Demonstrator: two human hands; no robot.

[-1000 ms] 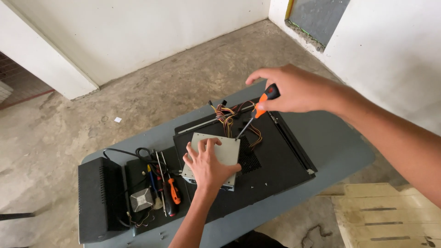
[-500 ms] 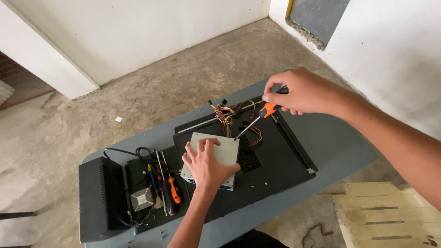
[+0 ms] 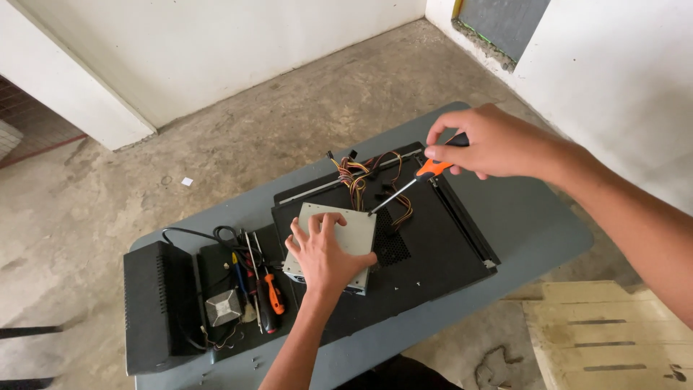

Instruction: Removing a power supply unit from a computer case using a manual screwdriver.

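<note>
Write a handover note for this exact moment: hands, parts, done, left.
Left hand: flat on the grey power supply box, pinning it to the black case panel.
Right hand: gripping the orange-handled screwdriver, tip at the box's top right corner.
Wire bundle lies behind the box. Spare screwdrivers left of it.
Done: cannot tell.
Left: probably that corner screw.

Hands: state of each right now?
Left hand: open, flat on the grey metal box.
Right hand: closed, holding the orange-handled screwdriver.
</note>
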